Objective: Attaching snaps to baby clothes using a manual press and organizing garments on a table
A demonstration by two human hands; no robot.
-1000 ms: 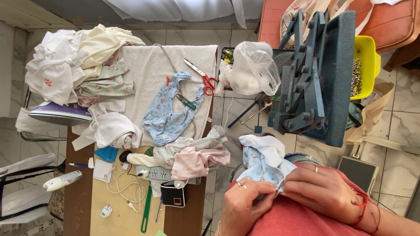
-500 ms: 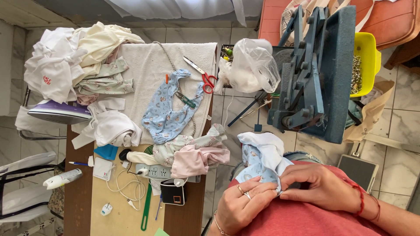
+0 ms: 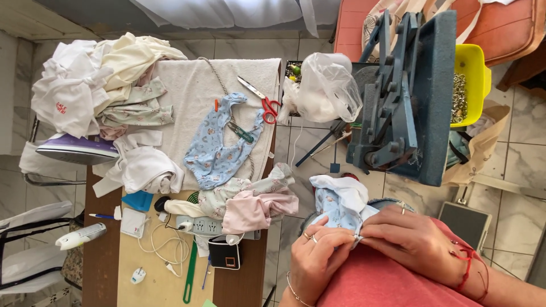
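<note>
Over at the far left, a purple iron (image 3: 74,149) sits beside heaped white clothes (image 3: 68,91) on the counter (image 3: 153,284). Further along, a blue printed bib (image 3: 219,150) lies on a white towel (image 3: 187,91) next to red-handled scissors (image 3: 263,101). Lower down, the left hand (image 3: 315,258) and right hand (image 3: 412,241) both pinch a light blue and white baby garment (image 3: 341,204) held over the lap, fingertips nearly meeting at its edge. Beyond stands a blue metal press (image 3: 406,96) and a yellow tub (image 3: 472,85).
</note>
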